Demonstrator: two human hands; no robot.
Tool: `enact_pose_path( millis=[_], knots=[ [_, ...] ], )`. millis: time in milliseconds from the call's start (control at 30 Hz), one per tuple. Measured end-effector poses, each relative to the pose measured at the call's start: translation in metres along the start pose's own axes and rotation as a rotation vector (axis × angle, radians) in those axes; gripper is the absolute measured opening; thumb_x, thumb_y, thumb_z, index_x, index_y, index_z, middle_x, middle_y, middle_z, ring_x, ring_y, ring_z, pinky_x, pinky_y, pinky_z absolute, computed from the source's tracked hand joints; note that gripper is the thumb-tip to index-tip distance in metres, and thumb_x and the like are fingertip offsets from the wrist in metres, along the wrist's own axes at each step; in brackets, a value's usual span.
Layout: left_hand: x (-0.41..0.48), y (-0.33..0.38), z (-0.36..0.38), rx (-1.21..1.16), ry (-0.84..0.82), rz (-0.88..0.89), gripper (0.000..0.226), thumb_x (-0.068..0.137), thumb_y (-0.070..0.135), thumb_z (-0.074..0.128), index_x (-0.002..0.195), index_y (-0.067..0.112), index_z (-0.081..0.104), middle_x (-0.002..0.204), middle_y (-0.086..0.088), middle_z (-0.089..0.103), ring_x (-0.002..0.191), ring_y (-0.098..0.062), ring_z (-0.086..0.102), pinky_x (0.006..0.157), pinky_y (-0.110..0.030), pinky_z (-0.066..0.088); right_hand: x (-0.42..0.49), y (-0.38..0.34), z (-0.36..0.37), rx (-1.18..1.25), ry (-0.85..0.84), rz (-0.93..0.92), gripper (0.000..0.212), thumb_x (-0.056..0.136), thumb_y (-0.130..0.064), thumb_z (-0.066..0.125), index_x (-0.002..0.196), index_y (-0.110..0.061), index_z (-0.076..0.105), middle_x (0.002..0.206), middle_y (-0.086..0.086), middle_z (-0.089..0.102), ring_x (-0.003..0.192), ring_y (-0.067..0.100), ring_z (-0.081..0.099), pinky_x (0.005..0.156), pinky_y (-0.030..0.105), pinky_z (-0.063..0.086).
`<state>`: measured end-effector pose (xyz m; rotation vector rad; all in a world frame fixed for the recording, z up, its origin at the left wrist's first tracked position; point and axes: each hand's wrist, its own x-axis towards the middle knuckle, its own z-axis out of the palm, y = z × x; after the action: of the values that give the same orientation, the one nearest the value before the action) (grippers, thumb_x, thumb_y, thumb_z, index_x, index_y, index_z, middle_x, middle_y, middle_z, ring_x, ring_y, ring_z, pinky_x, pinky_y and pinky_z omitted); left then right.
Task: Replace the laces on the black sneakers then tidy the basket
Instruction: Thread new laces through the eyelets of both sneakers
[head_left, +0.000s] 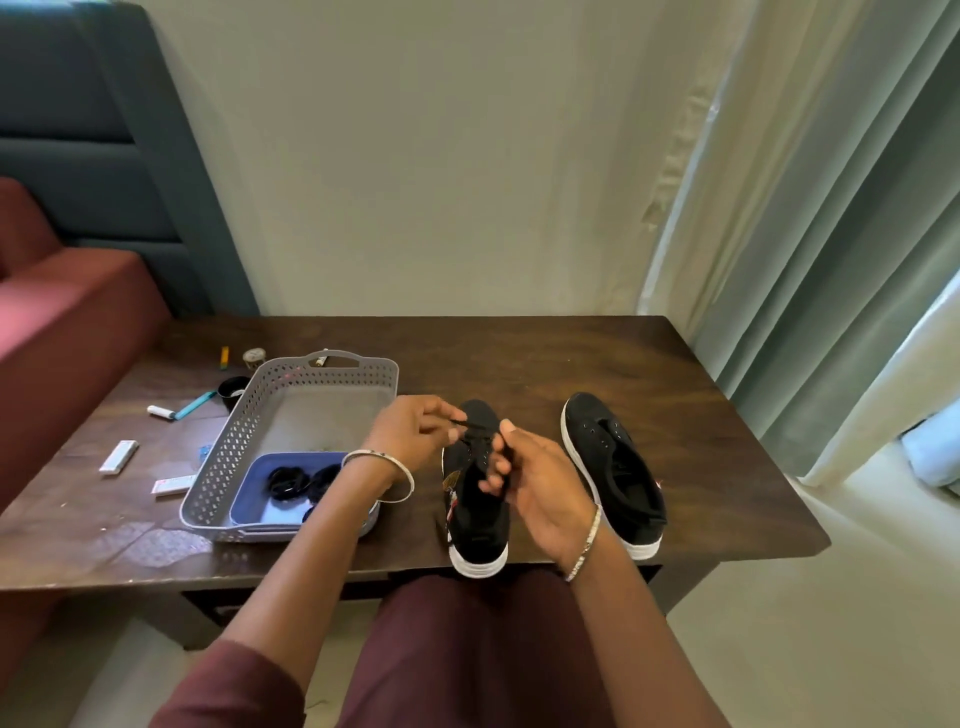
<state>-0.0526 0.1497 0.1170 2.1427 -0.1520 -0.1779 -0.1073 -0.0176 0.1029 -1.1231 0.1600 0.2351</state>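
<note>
Head view, the only one supplied. I find the near black sneaker (475, 499) standing on the dark wooden table (545, 353), heel at the front edge, toe pointing away from me; its long axis runs straight out from the body. My left hand (415, 434) sits above and left of the eyelet rows, thumb and forefinger pinched on one end of a black lace (470, 425). My right hand (535, 478) sits on the right of the tongue, fingers curled narrow around the other run of lace (the exact contact is hidden by the fingers). Both hands are directly over the shoe; the left is nearer the toe-end eyelets, which I judge the next threading pass turns on.

The sneaker reads as black suede-like upper, white sole, a coloured patch on its left flank. The second sneaker (613, 467) lies just to the right, unlaced, eyelets bare. The grey perforated basket (311, 374) stands left of my left wrist, holding a blue tray (254, 493) with coiled black laces (296, 483).
</note>
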Motion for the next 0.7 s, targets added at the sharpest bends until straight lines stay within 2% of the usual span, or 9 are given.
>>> enact_pose_path(
  millis=[100, 267, 333, 400, 467, 533, 600, 633, 700],
  knots=[
    [0.002, -0.005, 0.006, 0.245, 0.112, 0.032, 0.006, 0.087, 0.024, 0.075, 0.087, 0.030, 0.074, 0.085, 0.008, 0.076, 0.083, -0.005, 0.068, 0.081, -0.027, 0.053, -0.011, -0.009, -0.017, -0.010, 0.024, 0.070, 0.031, 0.102, -0.029, 0.051, 0.074, -0.015, 0.054, 0.056, -0.002, 0.035, 0.047, 0.011, 0.034, 0.054, 0.027, 0.036],
    [0.009, -0.016, 0.001, 0.491, 0.195, 0.003, 0.010, 0.093, 0.028, 0.066, 0.094, 0.032, 0.075, 0.091, 0.001, 0.075, 0.087, -0.023, 0.068, 0.079, -0.035, 0.056, -0.026, -0.027, -0.053, -0.122, 0.131, 0.069, 0.034, 0.101, -0.033, 0.053, 0.072, -0.014, 0.052, 0.053, -0.004, 0.029, 0.041, 0.008, 0.027, 0.042, 0.022, 0.026],
    [0.010, -0.019, -0.005, 0.504, 0.176, 0.000, 0.010, 0.094, 0.027, 0.064, 0.095, 0.031, 0.074, 0.089, 0.001, 0.073, 0.086, -0.023, 0.068, 0.079, -0.036, 0.056, -0.032, -0.034, -0.065, -0.291, 0.201, 0.036, 0.037, 0.098, -0.039, 0.058, 0.071, -0.013, 0.055, 0.051, -0.005, 0.030, 0.040, 0.007, 0.026, 0.041, 0.021, 0.022],
    [0.013, -0.020, -0.010, 0.528, 0.126, 0.008, 0.011, 0.097, 0.027, 0.060, 0.095, 0.030, 0.070, 0.085, 0.002, 0.072, 0.084, -0.022, 0.067, 0.078, -0.035, 0.055, -0.034, -0.036, -0.076, -0.576, 0.251, -0.014, 0.036, 0.092, -0.043, 0.065, 0.071, -0.014, 0.062, 0.049, -0.009, 0.041, 0.041, 0.005, 0.036, 0.045, 0.021, 0.028],
    [0.015, -0.020, -0.012, 0.542, 0.073, 0.019, 0.012, 0.099, 0.027, 0.056, 0.091, 0.030, 0.065, 0.082, 0.002, 0.071, 0.081, -0.021, 0.066, 0.077, -0.037, 0.055, -0.033, -0.037, -0.087, -0.901, 0.246, -0.118, 0.027, 0.089, -0.042, 0.070, 0.075, -0.020, 0.070, 0.055, -0.009, 0.060, 0.055, 0.005, 0.056, 0.060, 0.023, 0.042],
    [0.017, -0.020, -0.014, 0.543, 0.034, 0.025, 0.013, 0.100, 0.027, 0.052, 0.090, 0.028, 0.061, 0.082, 0.002, 0.069, 0.080, -0.021, 0.067, 0.078, -0.040, 0.056, -0.032, -0.037, -0.092, -1.097, 0.187, -0.178, 0.026, 0.092, -0.043, 0.066, 0.076, -0.024, 0.074, 0.061, -0.004, 0.066, 0.064, 0.006, 0.059, 0.068, 0.026, 0.042],
    [0.019, -0.020, -0.015, 0.539, 0.017, 0.023, 0.014, 0.101, 0.026, 0.049, 0.092, 0.027, 0.061, 0.084, 0.002, 0.068, 0.081, -0.019, 0.067, 0.078, -0.040, 0.056, -0.034, -0.038, -0.092, -1.085, 0.118, -0.173, 0.034, 0.097, -0.042, 0.059, 0.075, -0.021, 0.074, 0.048, -0.009, 0.052, 0.051, 0.001, 0.046, 0.059, 0.019, 0.036],
    [0.019, -0.020, -0.016, 0.536, 0.019, 0.022, 0.014, 0.101, 0.026, 0.049, 0.092, 0.027, 0.060, 0.085, 0.002, 0.068, 0.081, -0.018, 0.067, 0.078, -0.039, 0.056, -0.036, -0.040, -0.092, -1.005, 0.089, -0.143, 0.036, 0.099, -0.040, 0.057, 0.075, -0.018, 0.072, 0.045, -0.012, 0.044, 0.045, 0.001, 0.039, 0.053, 0.014, 0.032],
    [0.020, -0.022, -0.018, 0.517, 0.033, 0.016, 0.015, 0.100, 0.026, 0.049, 0.090, 0.027, 0.060, 0.086, 0.002, 0.069, 0.080, -0.019, 0.067, 0.078, -0.039, 0.056, -0.036, -0.040, -0.094, -0.778, 0.051, -0.051, 0.040, 0.101, -0.037, 0.053, 0.074, -0.013, 0.070, 0.050, -0.010, 0.039, 0.044, 0.004, 0.032, 0.046, 0.016, 0.029]
  ],
)
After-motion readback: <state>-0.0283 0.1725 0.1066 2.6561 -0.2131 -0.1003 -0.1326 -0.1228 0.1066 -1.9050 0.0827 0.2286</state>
